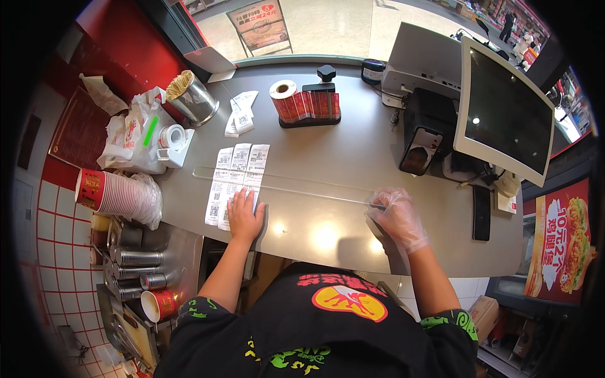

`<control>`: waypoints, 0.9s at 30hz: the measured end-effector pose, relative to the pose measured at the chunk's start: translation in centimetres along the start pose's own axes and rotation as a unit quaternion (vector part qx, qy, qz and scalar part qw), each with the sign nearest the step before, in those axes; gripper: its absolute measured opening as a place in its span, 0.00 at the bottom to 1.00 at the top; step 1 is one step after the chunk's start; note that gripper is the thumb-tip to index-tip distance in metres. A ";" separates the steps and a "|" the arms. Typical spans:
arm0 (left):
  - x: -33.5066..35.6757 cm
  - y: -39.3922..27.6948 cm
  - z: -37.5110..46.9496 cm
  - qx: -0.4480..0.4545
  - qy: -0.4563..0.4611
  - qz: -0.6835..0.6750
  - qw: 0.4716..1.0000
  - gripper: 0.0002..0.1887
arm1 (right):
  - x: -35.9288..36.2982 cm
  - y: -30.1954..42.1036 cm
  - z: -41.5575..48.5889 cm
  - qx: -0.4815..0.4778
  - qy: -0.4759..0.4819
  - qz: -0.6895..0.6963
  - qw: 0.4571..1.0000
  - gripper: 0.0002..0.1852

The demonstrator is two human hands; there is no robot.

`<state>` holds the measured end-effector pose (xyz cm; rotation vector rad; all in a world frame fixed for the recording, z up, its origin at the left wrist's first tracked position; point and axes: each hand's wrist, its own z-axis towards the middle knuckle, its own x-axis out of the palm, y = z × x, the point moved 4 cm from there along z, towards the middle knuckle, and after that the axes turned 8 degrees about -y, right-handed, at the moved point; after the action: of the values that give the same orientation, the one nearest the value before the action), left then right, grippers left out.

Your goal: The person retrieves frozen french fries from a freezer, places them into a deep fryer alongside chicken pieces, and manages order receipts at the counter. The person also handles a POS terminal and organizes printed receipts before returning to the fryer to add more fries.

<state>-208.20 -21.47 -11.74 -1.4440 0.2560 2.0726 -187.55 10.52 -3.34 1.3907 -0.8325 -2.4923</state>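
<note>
Three printed receipts (pixel 240 163) lie side by side on the grey counter, left of centre. My bare left hand (pixel 244 215) rests flat on their lower part, fingers spread and gripping nothing. A long clear plastic strip (pixel 302 184) runs across the counter, its far left end crossing the receipts. My right hand (pixel 394 215), in a clear disposable glove, is closed around the strip's right end. The glove and fingers hide that end. Beyond the receipts lie more crumpled paper slips (pixel 242 113).
A label roll on a black holder (pixel 309 118) stands at the back. A metal cup of wooden sticks (pixel 191 97), bagged goods (pixel 137 134) and stacked paper cups (pixel 118 193) line the left. Right are a monitor (pixel 505 113), a propped phone (pixel 420 151) and a flat phone (pixel 481 212).
</note>
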 end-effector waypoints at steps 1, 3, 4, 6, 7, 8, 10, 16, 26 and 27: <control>0.0 0.3 -0.1 -0.021 0.010 0.009 1.000 0.26 | 0.6 -0.4 0.4 0.011 0.032 -0.014 0.999 0.06; -0.5 0.9 -0.3 -0.038 -0.001 0.024 0.999 0.26 | 1.7 -0.7 1.1 -0.012 0.056 -0.027 0.998 0.05; -0.5 1.4 -0.3 -0.071 0.015 0.014 0.997 0.26 | 2.0 -0.7 1.2 -0.023 0.052 -0.037 0.998 0.04; -0.5 2.2 -0.3 -0.117 0.047 0.023 0.992 0.27 | 2.6 -0.7 1.7 -0.056 0.035 -0.050 0.997 0.03; -0.6 2.5 -0.3 -0.132 0.047 0.028 0.990 0.28 | 2.9 -0.9 1.8 -0.040 0.044 -0.053 0.997 0.03; -0.5 2.7 -0.3 -0.143 0.074 0.036 0.986 0.29 | 3.1 -1.1 2.0 -0.032 0.044 -0.052 0.997 0.03; -0.2 2.8 -0.5 -0.149 0.107 0.054 0.981 0.30 | 3.4 -1.3 2.2 -0.021 0.056 -0.054 0.997 0.03; 0.4 2.8 -1.0 -0.157 0.147 0.073 0.974 0.32 | 3.7 -1.7 2.9 -0.030 0.076 -0.068 0.994 0.05; 0.2 2.7 -1.0 -0.155 0.141 0.069 0.975 0.32 | 2.3 1.7 3.4 -0.049 0.028 -0.026 0.998 0.09; 0.2 2.6 -1.0 -0.156 0.146 0.069 0.974 0.32 | 1.8 2.4 2.9 -0.062 0.009 -0.005 0.998 0.09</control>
<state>-208.92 -24.00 -12.83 -1.9768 0.1542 2.0713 -191.26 8.90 -2.14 1.3756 -0.6561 -2.4888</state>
